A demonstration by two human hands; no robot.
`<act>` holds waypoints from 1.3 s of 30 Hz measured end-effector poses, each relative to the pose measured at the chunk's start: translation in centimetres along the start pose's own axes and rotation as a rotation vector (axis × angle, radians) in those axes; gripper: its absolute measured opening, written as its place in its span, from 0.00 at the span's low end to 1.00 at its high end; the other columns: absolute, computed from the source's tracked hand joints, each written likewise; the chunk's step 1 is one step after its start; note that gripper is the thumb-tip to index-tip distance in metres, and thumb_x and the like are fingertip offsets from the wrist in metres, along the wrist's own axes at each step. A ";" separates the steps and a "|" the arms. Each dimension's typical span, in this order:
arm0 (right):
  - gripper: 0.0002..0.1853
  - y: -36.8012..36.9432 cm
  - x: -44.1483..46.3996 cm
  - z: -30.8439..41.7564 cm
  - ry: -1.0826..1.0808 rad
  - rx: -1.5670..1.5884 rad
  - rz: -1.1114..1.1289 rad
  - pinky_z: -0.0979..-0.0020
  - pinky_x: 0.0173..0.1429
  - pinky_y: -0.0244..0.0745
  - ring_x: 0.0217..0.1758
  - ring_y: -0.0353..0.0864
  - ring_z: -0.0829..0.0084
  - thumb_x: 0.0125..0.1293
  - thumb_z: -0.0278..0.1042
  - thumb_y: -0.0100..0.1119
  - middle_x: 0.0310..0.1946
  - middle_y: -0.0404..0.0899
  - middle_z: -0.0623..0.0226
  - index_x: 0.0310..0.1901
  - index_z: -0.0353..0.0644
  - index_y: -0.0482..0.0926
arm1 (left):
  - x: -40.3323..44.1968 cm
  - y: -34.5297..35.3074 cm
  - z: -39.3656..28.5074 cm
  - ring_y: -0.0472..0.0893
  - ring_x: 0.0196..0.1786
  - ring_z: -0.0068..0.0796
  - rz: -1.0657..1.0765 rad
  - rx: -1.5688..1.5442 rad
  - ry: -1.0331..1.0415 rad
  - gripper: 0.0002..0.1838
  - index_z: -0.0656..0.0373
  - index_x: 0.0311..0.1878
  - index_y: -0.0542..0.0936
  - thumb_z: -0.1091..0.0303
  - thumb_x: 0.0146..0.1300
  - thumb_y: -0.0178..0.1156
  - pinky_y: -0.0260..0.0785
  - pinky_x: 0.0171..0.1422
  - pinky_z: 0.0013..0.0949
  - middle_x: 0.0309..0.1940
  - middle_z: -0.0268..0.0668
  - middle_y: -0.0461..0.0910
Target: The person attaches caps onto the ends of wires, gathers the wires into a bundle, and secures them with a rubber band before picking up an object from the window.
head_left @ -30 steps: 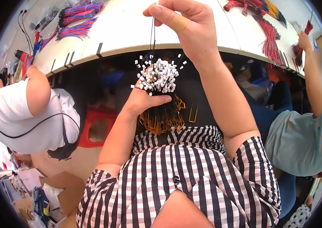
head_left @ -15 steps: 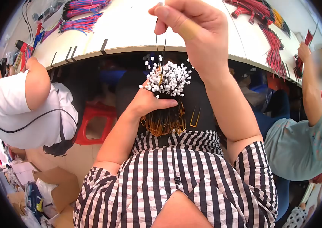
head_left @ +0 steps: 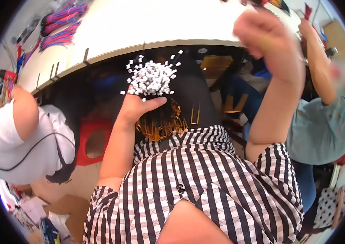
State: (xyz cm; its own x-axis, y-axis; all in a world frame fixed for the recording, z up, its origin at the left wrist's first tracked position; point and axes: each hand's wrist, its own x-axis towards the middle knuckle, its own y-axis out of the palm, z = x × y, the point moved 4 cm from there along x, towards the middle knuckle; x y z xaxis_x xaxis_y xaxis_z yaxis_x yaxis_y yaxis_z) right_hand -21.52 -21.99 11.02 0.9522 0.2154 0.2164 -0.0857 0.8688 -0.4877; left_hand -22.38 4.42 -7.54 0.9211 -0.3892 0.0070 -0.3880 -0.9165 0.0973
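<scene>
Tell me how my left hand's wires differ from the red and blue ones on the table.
The held wires look white-tipped above and orange below; the table wires look red and blue. Your left hand grips the held wires; the table wires lie on the table. Both are bunched.

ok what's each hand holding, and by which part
Left hand: a bundle of wires, gripped just below its white ends. Right hand: too blurred to tell.
</scene>
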 end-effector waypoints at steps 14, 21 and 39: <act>0.10 11.7 -2.2 -19.0 0.355 -0.030 -0.117 0.77 0.27 0.71 0.21 0.77 0.81 0.54 0.33 0.70 0.21 0.80 0.66 0.32 0.36 0.83 | 0.3 1.6 -1.2 0.80 0.46 0.26 -0.060 -0.032 0.038 0.20 0.62 0.46 0.79 0.83 0.46 0.65 0.70 0.55 0.31 0.40 0.34 0.82; 0.02 15.9 -2.7 -9.6 0.246 0.802 0.112 0.81 0.32 0.74 0.26 0.80 0.81 0.61 0.21 0.62 0.26 0.80 0.70 0.34 0.37 0.79 | 0.1 1.6 -1.0 0.78 0.48 0.22 -0.095 -0.088 0.043 0.22 0.60 0.49 0.79 0.82 0.48 0.66 0.71 0.55 0.29 0.45 0.31 0.81; 0.13 18.0 -3.0 -10.1 0.029 0.899 -0.195 0.80 0.41 0.74 0.36 0.76 0.83 0.59 0.18 0.61 0.38 0.75 0.69 0.45 0.40 0.72 | 0.0 2.9 -2.0 0.79 0.48 0.25 -0.142 -0.250 0.063 0.22 0.60 0.51 0.78 0.83 0.50 0.64 0.73 0.54 0.30 0.45 0.32 0.80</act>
State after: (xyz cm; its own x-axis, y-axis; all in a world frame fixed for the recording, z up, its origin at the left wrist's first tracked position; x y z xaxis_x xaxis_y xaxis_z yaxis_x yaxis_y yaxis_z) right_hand -22.98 -11.48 -6.91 0.9798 0.0278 0.1982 -0.1064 0.9110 0.3985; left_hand -23.42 1.94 -5.29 0.9687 -0.2454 0.0366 -0.2428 -0.9069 0.3444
